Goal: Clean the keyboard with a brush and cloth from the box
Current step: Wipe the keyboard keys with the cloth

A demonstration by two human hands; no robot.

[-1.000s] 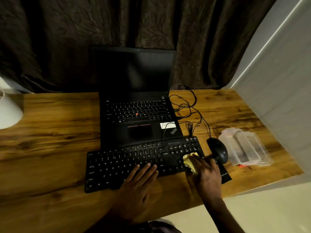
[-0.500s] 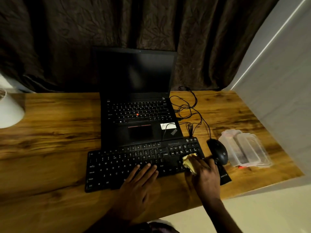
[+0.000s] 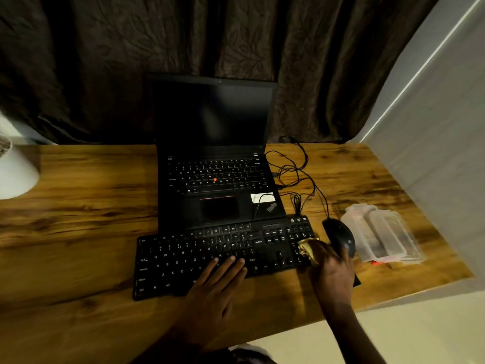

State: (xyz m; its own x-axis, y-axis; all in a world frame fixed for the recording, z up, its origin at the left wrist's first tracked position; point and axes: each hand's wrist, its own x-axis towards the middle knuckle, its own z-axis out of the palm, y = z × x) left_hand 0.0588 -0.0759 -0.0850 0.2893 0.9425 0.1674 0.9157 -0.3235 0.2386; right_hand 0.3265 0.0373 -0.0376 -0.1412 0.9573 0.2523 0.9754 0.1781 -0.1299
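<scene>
A black external keyboard (image 3: 183, 258) lies on the wooden desk in front of a laptop. My left hand (image 3: 217, 287) rests flat on the keyboard's lower middle keys, fingers spread, holding nothing. My right hand (image 3: 332, 274) grips a bunched yellow cloth (image 3: 307, 249) and presses it on the keyboard's right end, over the number keys. The clear plastic box (image 3: 380, 235) sits to the right, past the mouse. No brush is visible.
An open black laptop (image 3: 217, 166) stands behind the keyboard. A black wired mouse (image 3: 339, 236) touches my right hand's far side, its cables (image 3: 294, 172) looping behind. A white lamp shade (image 3: 15, 172) is at far left. The desk edge (image 3: 420, 292) and wall lie right.
My right hand has slid the cloth slightly to the right along the keyboard's end. The left hand has stayed in place on the keys.
</scene>
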